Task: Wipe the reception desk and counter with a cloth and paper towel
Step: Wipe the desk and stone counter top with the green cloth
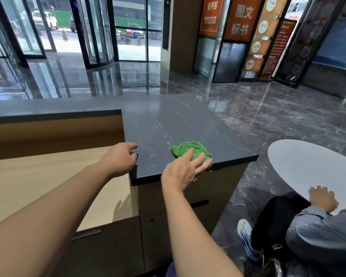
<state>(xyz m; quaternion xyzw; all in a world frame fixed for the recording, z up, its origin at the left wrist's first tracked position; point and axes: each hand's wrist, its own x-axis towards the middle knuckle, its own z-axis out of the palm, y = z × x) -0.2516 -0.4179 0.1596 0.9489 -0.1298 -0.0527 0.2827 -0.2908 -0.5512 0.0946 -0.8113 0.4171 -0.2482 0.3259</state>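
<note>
One risk is standing out to me: the green cloth (184, 146) is lying right at the near edge of the dark counter (168, 120). The right hand (183, 172) is only pressing it with flat, straight fingers, not clutching it, so a stroke towards that edge could be sending it to the floor. The left hand (118, 158) is leaning on the counter's left edge with bent fingers; whether it is clasping the edge I cannot tell. Both arms are reaching forward, nearly straight.
</note>
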